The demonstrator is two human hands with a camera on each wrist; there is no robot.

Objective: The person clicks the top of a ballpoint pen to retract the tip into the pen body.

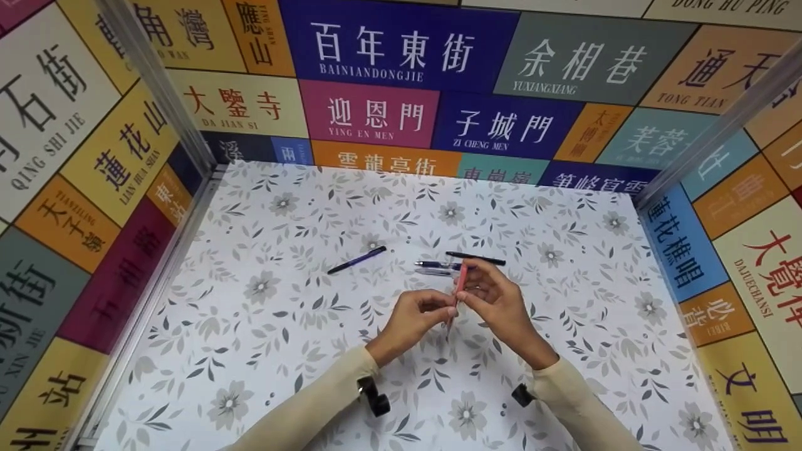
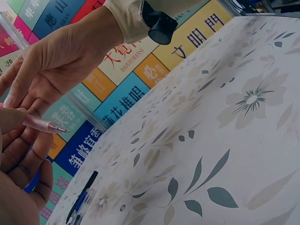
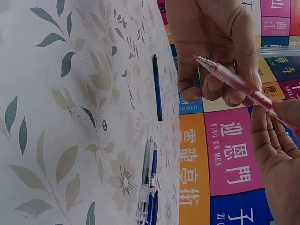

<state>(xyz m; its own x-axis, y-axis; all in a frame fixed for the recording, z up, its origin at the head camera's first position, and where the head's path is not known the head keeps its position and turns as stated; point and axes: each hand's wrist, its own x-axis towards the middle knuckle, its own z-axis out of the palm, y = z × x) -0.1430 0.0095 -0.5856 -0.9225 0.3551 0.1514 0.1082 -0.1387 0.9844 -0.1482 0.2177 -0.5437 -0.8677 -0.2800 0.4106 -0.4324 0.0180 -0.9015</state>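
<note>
Step in hand: you appear to be handling the red pen (image 3: 229, 78) between both hands, either turning it or working a part of it; the exact operation cannot be confirmed. The pen lies in your fingers, off the tabletop (image 1: 282, 369), with its bare writing tip pointing back toward your body, past the left fingertips.

Next move, by judgement: secure one pinch before you relax the other, since the slim, smooth barrel could roll or slip. If you are working a part, brace the barrel with one hand and apply force with the other, along the pen's axis.

Left hand (image 1: 416, 316): thumb and index finger pinch the barrel on the tip side of the right fingers; the remaining fingers curl inward without reaching the pen.

Right hand (image 1: 498, 297): thumb and fingers pinch the pen's rear portion. You cannot tell from these views whether a fingertip presses the end.

Pose: your forearms angle inward from both sides, so the hands meet with fingertips near each other.

Clearance: the black pen (image 1: 481, 258), blue-and-clear pen (image 1: 432, 264) and clear pen (image 1: 432, 272) lie just beyond your fingertips. The dark blue pen (image 1: 357, 260) lies farther out, left of the left fingers and well apart from them.
</note>
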